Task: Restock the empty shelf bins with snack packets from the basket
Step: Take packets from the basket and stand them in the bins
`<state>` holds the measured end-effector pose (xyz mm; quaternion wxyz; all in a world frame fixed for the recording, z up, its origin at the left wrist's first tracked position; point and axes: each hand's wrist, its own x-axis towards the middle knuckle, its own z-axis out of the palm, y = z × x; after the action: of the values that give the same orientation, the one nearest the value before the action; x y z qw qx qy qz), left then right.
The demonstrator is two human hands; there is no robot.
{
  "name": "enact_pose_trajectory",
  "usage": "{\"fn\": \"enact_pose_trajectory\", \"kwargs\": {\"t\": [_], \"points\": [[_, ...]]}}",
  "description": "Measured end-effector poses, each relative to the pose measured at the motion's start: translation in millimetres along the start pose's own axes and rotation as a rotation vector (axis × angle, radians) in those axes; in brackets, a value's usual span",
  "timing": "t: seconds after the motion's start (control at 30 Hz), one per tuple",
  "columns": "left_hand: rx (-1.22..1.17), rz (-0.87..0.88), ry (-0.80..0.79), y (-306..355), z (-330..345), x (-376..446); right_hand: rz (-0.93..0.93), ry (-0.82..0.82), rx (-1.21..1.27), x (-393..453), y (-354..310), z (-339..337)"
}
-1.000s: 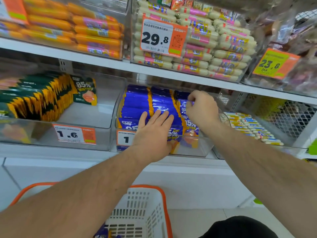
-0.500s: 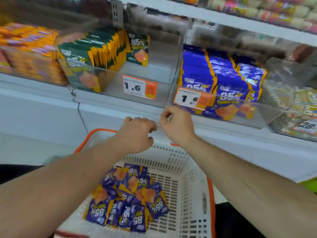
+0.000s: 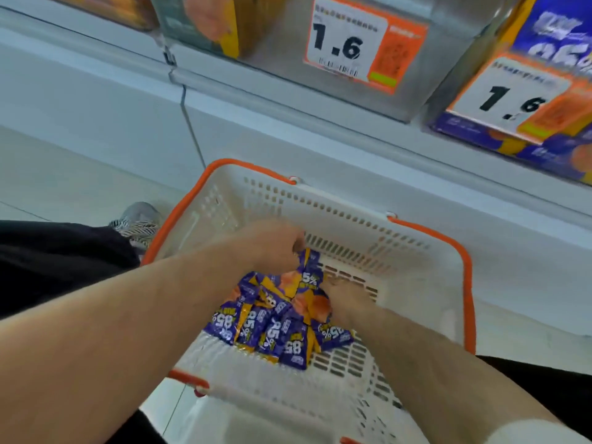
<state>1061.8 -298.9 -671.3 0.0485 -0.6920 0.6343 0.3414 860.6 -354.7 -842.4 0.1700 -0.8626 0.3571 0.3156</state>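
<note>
The purple snack packets (image 3: 275,328) lie heaped on the floor of the basket (image 3: 426,283), between both hands. The right hand (image 3: 347,299) is low among them, its grasp too blurred to tell. The left hand (image 3: 272,245) pinches one packet's top corner, lifting it upright. The shelf bins (image 3: 368,75) lie above and beyond.

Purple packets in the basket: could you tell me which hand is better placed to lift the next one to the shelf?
Left. The left hand already pinches a packet raised above the pile; the right hand only reaches into the pile, its grip hidden.
</note>
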Motion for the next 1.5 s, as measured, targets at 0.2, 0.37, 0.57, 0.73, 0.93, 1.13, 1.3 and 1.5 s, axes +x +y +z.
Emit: {"fn": "enact_pose_trajectory", "kwargs": {"t": [0.2, 0.37, 0.57, 0.73, 0.93, 1.13, 1.3, 1.5], "points": [[-0.041, -0.024, -0.04, -5, 2, 9, -0.008, 0.043, -0.144, 13, -1, 21], [-0.037, -0.032, -0.064, -8, 5, 11, 0.006, -0.075, -0.205, 5, -3, -3], [0.006, -0.044, -0.136, -3, 12, 3, -0.01, -0.14, -0.014, -36, 15, -74], [-0.002, -0.068, -0.319, 10, 10, -15, 0.032, 0.161, 0.679, -98, 36, -131], [-0.619, -0.023, -0.142, 54, 3, -36, 0.064, 0.298, 1.644, -167, 34, -167], [-1.503, 0.113, 0.268, 127, -20, -44, -0.053, 0.296, 1.782, -221, 38, -188], [-1.451, 0.247, 0.514, 169, -47, -48, 0.17, 0.471, 1.403, -268, 65, -208], [-0.947, 0.373, 0.577, 210, -82, -42, 0.226, 1.123, 0.444, -321, 97, -244]]}}
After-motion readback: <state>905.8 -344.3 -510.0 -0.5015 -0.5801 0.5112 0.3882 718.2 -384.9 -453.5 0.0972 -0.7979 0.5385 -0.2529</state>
